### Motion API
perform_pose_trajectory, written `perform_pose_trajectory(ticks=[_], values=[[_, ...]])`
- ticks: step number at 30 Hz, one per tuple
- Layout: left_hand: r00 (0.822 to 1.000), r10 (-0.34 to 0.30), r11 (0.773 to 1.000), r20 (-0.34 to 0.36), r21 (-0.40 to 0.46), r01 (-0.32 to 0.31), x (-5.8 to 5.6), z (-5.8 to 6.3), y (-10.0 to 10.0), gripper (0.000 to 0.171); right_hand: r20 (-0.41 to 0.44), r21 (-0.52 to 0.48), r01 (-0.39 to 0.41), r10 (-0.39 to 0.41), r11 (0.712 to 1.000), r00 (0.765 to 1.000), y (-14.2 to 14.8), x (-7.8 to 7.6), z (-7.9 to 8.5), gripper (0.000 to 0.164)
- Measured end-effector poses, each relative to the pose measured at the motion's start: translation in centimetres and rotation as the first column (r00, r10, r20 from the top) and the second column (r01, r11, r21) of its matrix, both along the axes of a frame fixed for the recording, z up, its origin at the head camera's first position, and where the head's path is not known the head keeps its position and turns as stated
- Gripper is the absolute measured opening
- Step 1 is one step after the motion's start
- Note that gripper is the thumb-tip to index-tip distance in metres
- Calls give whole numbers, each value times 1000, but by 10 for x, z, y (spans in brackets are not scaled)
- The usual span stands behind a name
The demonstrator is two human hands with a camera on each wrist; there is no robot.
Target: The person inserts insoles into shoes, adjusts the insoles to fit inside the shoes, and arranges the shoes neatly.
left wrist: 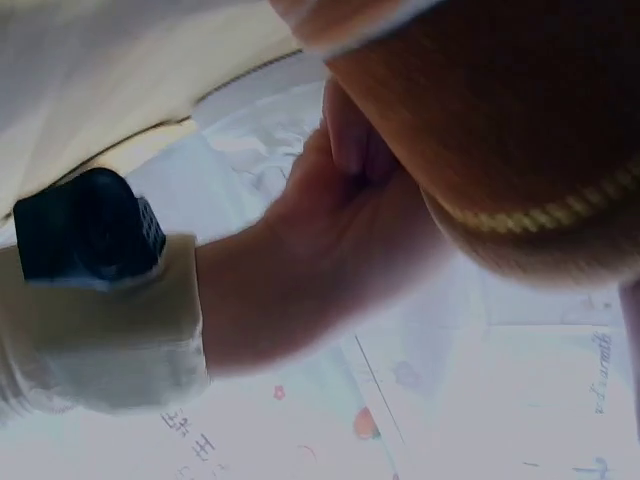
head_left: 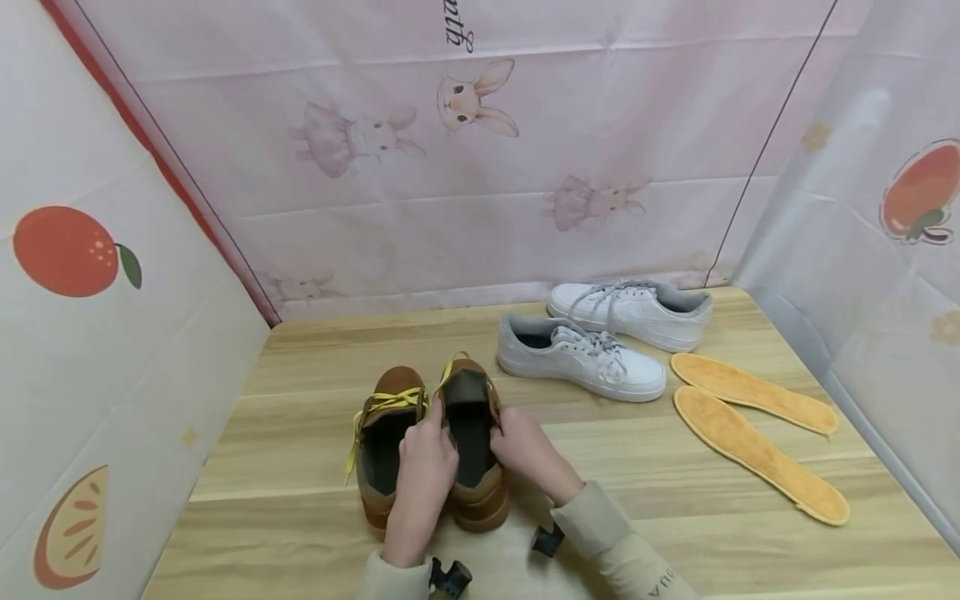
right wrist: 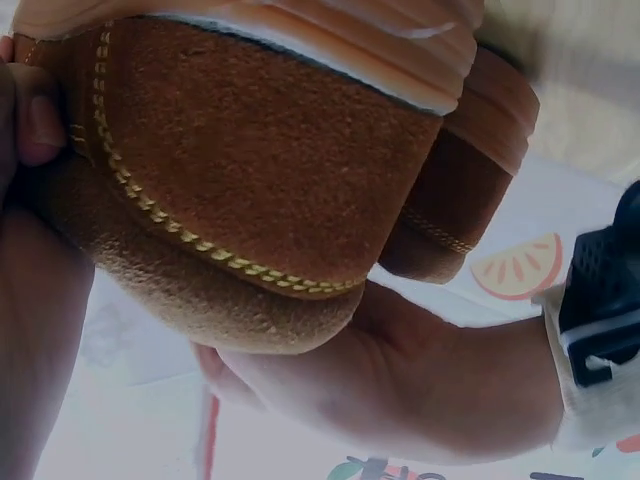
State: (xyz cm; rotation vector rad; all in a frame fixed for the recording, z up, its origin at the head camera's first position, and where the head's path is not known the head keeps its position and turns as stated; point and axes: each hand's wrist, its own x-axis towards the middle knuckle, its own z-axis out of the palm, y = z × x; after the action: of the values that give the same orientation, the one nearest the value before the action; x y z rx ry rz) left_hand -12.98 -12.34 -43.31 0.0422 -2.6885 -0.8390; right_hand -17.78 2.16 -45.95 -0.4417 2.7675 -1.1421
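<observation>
Two brown suede shoes with yellow laces stand side by side on the wooden table, heels toward me. My left hand (head_left: 427,458) grips the near-side collar of the right-hand brown shoe (head_left: 480,504), between the two shoes. On that shoe's other side my right hand (head_left: 528,442) pinches the collar edge. The left-hand brown shoe (head_left: 396,382) stands just beside my left hand. The dark inside of both shoes shows from above. In the right wrist view the held shoe's stitched heel (right wrist: 250,150) fills the middle; some fingertips are hidden by the shoe.
Two white sneakers with grey laces, a nearer one (head_left: 592,367) and a farther one (head_left: 630,308), stand at the back right. Two orange insoles, one upper (head_left: 757,392) and one lower (head_left: 757,454), lie on the table (head_left: 300,467) at the right. Printed curtains (head_left: 375,242) enclose it.
</observation>
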Motion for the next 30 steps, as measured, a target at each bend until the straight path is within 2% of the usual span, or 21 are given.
perform_pose_trajectory(ticks=[4,7,9,11,13,15,18,23,30], values=[[1000,18,999,-5,-47,-18,13,7,-5,39,3,0,-15,15,1000,1000,-8,-1,0,11],[999,23,997,-43,-70,-26,23,13,-5,32,1,7,-16,16,1000,1000,-13,-1,1,11],[994,25,996,-105,-80,-33,27,16,-4,24,-19,22,-29,30,999,999,-15,-2,1,14],[982,21,996,-186,-84,-37,30,17,-2,16,-41,37,-47,49,998,998,-18,-2,2,17],[966,-3,996,-258,-82,-18,30,18,0,10,-50,52,-58,61,997,997,-19,-2,2,20],[954,-42,996,-295,-84,18,29,17,2,8,-47,63,-56,59,996,997,-20,-3,2,19],[960,-95,992,-263,-106,69,26,11,6,11,-43,80,-45,48,996,998,-20,-3,1,17],[982,-106,978,-155,-193,75,28,-4,8,11,-76,133,-39,50,990,996,-22,-2,-3,10],[981,-94,975,-172,-215,56,29,-14,9,8,-65,138,-14,23,990,998,-24,-2,-3,9]])
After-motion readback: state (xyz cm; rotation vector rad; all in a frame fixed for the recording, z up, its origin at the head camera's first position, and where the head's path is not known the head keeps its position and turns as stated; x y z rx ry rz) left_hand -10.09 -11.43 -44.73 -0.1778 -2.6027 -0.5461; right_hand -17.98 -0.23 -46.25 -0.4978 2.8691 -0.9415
